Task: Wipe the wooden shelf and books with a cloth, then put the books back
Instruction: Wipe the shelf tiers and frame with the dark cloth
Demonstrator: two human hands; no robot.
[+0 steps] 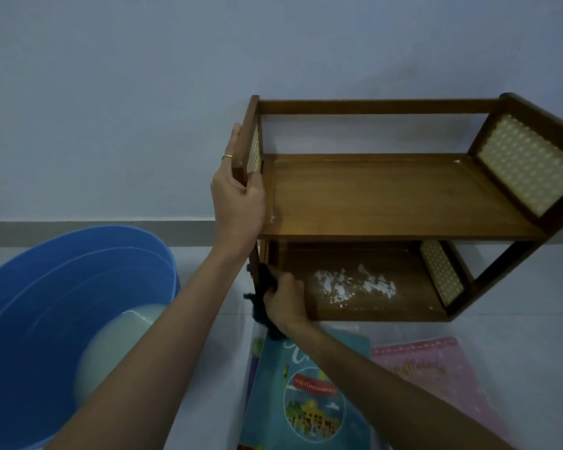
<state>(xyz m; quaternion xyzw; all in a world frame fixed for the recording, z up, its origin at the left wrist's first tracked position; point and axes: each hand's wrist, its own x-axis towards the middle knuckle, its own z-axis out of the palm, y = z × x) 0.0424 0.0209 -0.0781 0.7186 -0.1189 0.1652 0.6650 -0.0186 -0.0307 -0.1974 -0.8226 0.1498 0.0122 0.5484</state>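
left hand grips shelf side | right hand clutches cloth

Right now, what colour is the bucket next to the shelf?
Blue: the bucket has plain blue plastic walls, seen best in the head view.

The brown wooden two-tier shelf runs off the right edge, so its right side panel is cut. The dark fuzzy cloth is mostly covered by the right hand gripping it at the lower tier's left front corner; its full shape cannot be told. The teal picture book is crossed by the right forearm and cut by the bottom edge, its title partly hidden. The pink book's lettering is blurred. The round blue plastic bucket is cut off at left and bottom.
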